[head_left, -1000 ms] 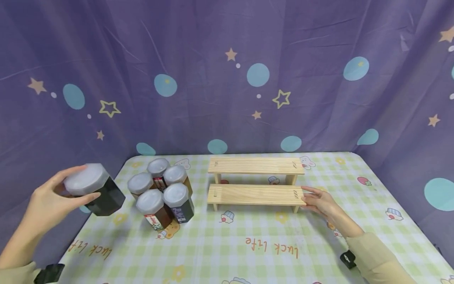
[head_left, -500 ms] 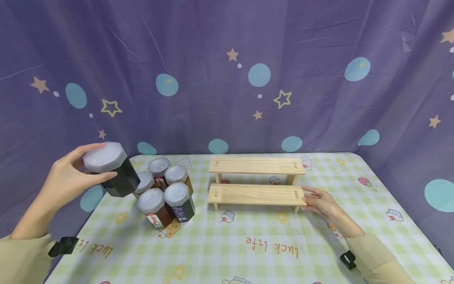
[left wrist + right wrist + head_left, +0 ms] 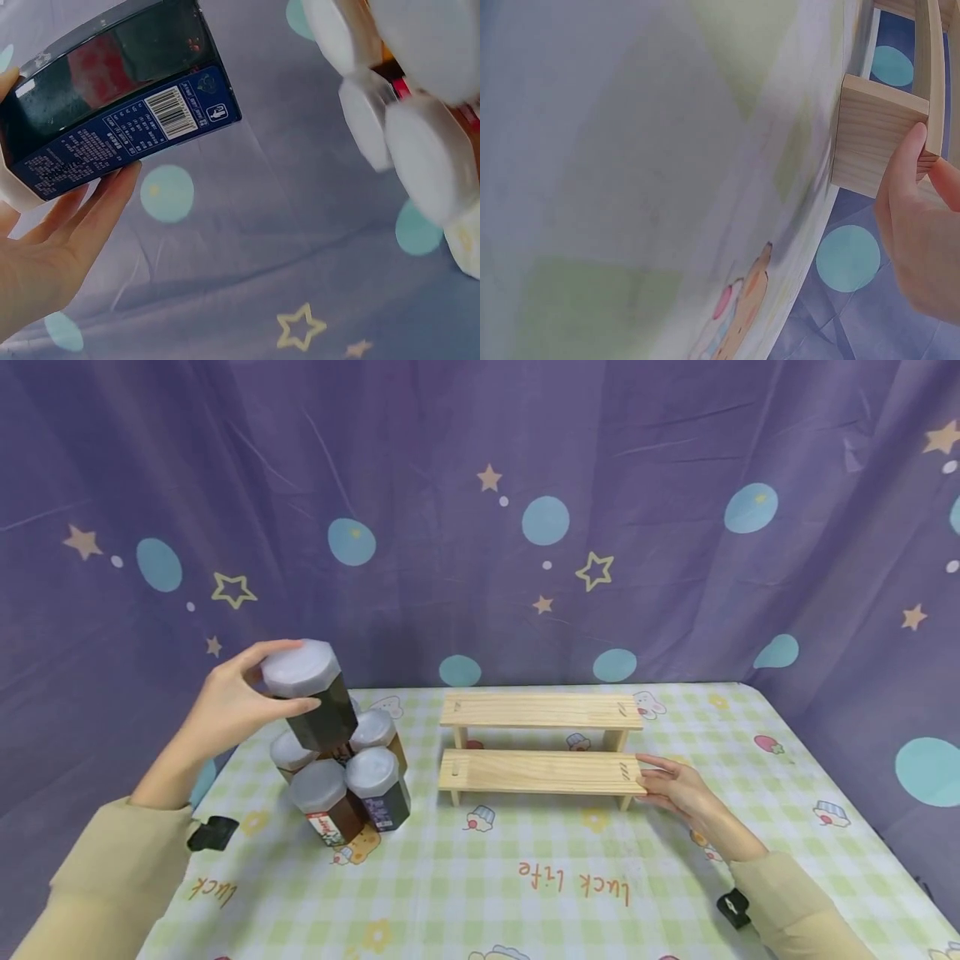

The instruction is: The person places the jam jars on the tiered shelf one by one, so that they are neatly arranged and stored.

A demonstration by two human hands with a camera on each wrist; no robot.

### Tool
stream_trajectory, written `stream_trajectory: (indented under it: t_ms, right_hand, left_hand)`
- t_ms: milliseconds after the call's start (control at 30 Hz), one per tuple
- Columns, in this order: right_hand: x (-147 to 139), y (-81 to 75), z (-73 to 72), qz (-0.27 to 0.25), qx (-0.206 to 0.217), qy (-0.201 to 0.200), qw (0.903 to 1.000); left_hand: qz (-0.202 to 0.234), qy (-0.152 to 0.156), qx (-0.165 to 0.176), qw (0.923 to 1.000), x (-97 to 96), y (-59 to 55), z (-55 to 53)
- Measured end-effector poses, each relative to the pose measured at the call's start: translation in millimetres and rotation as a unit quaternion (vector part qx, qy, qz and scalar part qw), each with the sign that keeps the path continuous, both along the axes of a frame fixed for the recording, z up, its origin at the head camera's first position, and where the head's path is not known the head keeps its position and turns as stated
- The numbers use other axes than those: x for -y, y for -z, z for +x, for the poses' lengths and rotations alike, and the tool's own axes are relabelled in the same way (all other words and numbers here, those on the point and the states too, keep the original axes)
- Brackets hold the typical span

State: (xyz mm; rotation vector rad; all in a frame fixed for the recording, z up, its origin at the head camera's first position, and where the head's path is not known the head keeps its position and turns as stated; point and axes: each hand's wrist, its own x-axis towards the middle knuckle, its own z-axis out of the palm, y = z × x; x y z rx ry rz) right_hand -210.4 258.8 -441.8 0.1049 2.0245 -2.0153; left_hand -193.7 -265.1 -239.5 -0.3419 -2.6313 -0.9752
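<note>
My left hand (image 3: 232,697) grips a dark jar (image 3: 326,718) near its white lid, thumb on one side and fingers on the other. The jar is raised above a group of similar lidded jars (image 3: 318,785) at the table's left, partly covering those behind. In the left wrist view, a blue label with a barcode (image 3: 169,112) shows on the held jar. At the right end of a two-step wooden shelf (image 3: 540,771), my right hand (image 3: 682,789) pinches the lower board. The right wrist view shows the thumb (image 3: 909,154) against the board's end, by a leg (image 3: 874,139).
The table wears a green-and-white checked cloth (image 3: 450,893) with printed cartoons. The shelf's upper step (image 3: 540,710) stands behind the lower one. A purple curtain (image 3: 420,610) with stars and blue spots hangs along the back and sides.
My left hand has carried the dark jar rightward and upward, from left of the jar group to above it. My right hand stays at the shelf's end.
</note>
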Motion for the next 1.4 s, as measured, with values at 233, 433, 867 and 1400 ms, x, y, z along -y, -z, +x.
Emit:
stream_trajectory:
  t_ms: [233, 433, 867, 1400]
  right_hand:
    - [0.6, -1.4, 1.7, -0.004, -0.001, -0.007, 1.0]
    - [1.5, -2.7, 2.5, -0.003, 0.003, 0.001, 1.0]
    - [1.0, -1.5, 2.7, -0.014, -0.001, -0.006, 0.9999]
    - [2.9, -4.3, 3.2, -0.027, 0.003, -0.005, 0.9996]
  left_hand:
    - [0.023, 0.016, 0.017, 0.9995, -23.2, 4.0, -13.9]
    - [0.04, 0.049, 0.026, 0.9977, -42.7, 7.5, -23.9]
    - [0.07, 0.108, -0.005, 0.9916, -87.2, 17.1, -45.3]
    - [0.095, 0.163, 0.02, 0.9818, -158.3, 26.3, -68.8]
